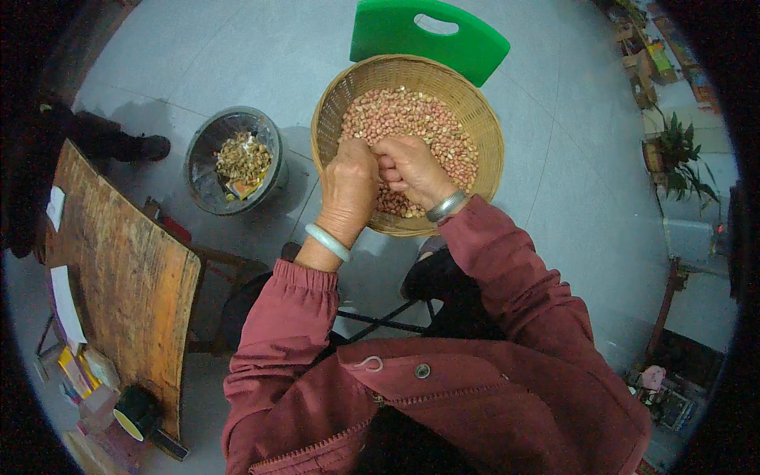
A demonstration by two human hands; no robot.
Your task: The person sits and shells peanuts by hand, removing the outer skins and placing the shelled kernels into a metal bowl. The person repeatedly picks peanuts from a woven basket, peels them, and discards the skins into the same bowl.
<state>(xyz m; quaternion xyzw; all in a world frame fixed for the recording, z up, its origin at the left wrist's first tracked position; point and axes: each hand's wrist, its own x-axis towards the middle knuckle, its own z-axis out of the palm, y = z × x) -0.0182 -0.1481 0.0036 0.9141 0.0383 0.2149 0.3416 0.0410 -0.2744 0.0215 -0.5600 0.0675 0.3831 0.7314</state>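
A round woven basket (488, 133) holds a broad layer of shelled peanuts (409, 113) with pinkish skins. Over its near left part, my left hand (351, 178), with a pale bangle at the wrist, is curled with its knuckles up. My right hand (412, 169), a silver-coloured bracelet at its wrist, meets it fingertip to fingertip above the peanuts. The fingers of both hands are bent inward; whether something small is pinched between them is hidden.
Left of the basket, a dark bin (196, 178) holds shells and a colourful wrapper. A green plastic board (392, 29) lies beyond the basket. A worn wooden table (130, 261) stands at left, with a dark cup (138, 409) near its corner. Another person's shoe (155, 148) shows upper left.
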